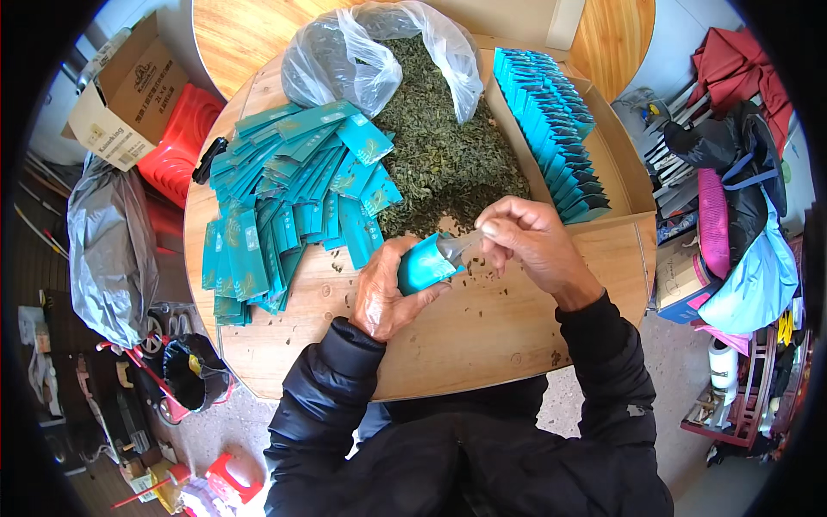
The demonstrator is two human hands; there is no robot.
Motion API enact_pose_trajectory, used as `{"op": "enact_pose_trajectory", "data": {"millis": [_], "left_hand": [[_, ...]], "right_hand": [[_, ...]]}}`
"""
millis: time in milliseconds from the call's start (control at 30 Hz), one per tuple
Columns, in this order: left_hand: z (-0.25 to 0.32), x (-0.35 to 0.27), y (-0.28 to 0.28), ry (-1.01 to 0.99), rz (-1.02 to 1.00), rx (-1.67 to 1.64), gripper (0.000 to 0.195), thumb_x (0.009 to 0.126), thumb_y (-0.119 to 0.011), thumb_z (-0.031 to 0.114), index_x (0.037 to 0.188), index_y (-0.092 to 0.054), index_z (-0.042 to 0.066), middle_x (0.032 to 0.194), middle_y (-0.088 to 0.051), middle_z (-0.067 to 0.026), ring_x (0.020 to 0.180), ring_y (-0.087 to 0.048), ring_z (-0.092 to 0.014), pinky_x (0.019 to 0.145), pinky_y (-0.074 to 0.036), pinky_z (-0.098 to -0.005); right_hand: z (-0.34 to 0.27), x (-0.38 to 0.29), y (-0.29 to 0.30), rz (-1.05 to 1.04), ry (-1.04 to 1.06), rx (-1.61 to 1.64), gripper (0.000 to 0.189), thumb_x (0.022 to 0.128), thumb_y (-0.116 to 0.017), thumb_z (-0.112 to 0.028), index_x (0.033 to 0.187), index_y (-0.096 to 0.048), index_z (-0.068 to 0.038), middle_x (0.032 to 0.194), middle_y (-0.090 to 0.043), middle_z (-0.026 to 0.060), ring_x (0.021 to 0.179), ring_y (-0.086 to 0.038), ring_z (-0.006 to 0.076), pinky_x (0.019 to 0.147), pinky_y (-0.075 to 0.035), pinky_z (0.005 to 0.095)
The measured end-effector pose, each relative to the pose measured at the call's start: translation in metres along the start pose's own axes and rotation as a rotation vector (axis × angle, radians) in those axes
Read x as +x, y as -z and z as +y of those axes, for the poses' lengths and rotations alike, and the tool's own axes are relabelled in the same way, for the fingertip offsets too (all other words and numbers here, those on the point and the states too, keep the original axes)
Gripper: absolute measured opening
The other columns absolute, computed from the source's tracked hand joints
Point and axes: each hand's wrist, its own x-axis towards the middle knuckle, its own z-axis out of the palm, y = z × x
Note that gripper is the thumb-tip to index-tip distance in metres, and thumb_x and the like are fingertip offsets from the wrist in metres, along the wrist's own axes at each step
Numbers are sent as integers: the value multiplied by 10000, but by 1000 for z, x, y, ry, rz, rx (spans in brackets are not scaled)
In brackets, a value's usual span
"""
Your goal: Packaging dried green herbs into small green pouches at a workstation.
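My left hand (386,292) grips a teal printed packet (423,266), its open mouth turned to the right. At that mouth, my right hand (526,242) pinches a clear plastic piece (464,243), probably an inner bag, that sticks out of the packet. What the packet holds is hidden. Just beyond both hands spreads a heap of dried green leaves (446,142), spilling out of a clear plastic bag (342,61). To the left lies a fanned pile of flat teal packets (303,168). A cardboard box (620,174) on the right holds a packed row of teal packets (546,129).
Leaf crumbs dot the round wooden table (446,352). A small black object (210,159) lies at its left edge. Beside the table stand a carton (129,90) on red plastic stools (184,139) and a grey plastic bag (113,245). Bags and a dark red rack (753,388) crowd the right.
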Motion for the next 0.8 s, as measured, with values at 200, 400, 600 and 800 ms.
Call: {"op": "enact_pose_trajectory", "data": {"millis": [200, 400, 600, 800], "left_hand": [[0, 1, 0, 17, -1, -6, 738, 782, -953, 188, 1363, -514, 68, 1221, -703, -194, 1089, -706, -346, 943, -562, -444], [-2, 1, -1, 26, 3, -3, 749, 791, -949, 198, 1378, -503, 63, 1226, -699, -193, 1090, -701, -346, 948, -558, -443], [-6, -1, -2, 48, 35, 12, 736, 797, -944, 204, 1371, -510, 54, 1187, -702, -189, 1067, -699, -325, 930, -561, -431], [-3, -2, -1, 100, 58, -7, 716, 809, -939, 216, 1364, -520, 42, 1150, -706, -191, 1037, -700, -310, 916, -564, -422]], "right_hand": [[8, -6, 0, 64, -57, 155, 146, 1055, -676, -167, 1101, -693, -29, 870, -710, 39, 660, -647, 101, 582, -562, 285], [9, -12, 3, 101, -37, 225, 155, 1055, -677, -169, 1120, -688, -29, 874, -711, 40, 654, -650, 102, 586, -572, 295], [-8, -28, 15, 191, 54, 172, 149, 1062, -658, -147, 1123, -681, -13, 865, -704, 47, 650, -647, 111, 574, -560, 288], [-20, -39, 27, 189, 148, -459, 116, 1052, -644, -112, 1051, -680, -1, 823, -676, 49, 680, -629, 104, 613, -521, 278]]}}
